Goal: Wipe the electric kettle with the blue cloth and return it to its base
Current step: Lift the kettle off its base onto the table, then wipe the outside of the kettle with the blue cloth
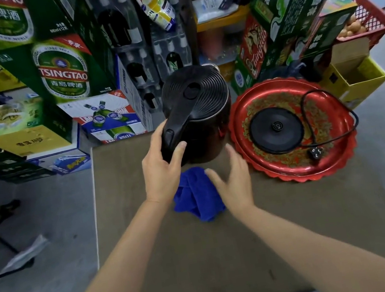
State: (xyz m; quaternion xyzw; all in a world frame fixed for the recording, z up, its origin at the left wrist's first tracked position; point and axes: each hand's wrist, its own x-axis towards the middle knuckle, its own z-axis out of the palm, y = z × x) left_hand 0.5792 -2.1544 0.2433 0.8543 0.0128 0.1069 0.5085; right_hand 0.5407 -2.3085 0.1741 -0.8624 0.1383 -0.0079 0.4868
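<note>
- Standing off its base (276, 130), kettle (198, 112) sits on the table (304, 229), beside the red tray (238, 122).
- Left hand (162, 169) wraps the handle.
- Right hand (233, 179), fingers spread, holds nothing, over the cloth (194, 194).
- I judge wiping and return both left.

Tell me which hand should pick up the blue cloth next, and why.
Right. The right hand is open right over the blue cloth, while the left hand is already wrapped around the kettle handle, steadying it.
</note>
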